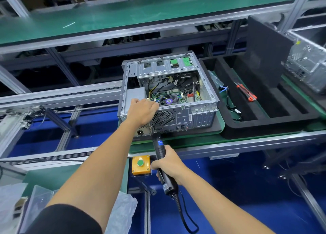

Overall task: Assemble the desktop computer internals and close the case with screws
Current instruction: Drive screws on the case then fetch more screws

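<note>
Computer case [183,113] lying open | left hand [142,110] gripping its rear edge | right hand [169,163] clutching electric screwdriver [159,147], tip touching case just below left hand

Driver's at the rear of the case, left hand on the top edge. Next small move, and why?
Probably press the electric screwdriver in the right hand straight into the rear panel: its tip meets the open case there, and the left hand braces the edge.
</note>
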A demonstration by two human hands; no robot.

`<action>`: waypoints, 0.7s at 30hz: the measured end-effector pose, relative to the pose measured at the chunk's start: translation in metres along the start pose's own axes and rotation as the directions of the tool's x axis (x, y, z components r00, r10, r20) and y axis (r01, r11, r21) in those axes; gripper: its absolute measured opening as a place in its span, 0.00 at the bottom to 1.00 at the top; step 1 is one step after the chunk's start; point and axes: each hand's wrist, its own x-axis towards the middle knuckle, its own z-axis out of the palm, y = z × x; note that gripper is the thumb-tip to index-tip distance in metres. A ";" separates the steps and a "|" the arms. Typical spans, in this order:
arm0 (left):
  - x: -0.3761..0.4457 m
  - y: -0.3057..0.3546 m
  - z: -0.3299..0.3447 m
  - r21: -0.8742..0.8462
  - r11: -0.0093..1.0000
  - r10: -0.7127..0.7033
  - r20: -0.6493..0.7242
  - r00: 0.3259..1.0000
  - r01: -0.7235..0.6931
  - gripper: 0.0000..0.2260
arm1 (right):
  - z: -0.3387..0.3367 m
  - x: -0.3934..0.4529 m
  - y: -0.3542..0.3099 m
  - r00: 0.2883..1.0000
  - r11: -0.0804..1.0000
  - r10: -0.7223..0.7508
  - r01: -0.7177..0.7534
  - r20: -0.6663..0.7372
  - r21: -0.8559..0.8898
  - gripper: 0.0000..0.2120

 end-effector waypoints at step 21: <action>0.000 0.001 0.000 -0.006 1.000 -0.008 0.007 1.000 0.008 0.18 | 0.003 0.002 0.003 1.000 1.000 -0.027 0.028 -0.010 0.007 0.25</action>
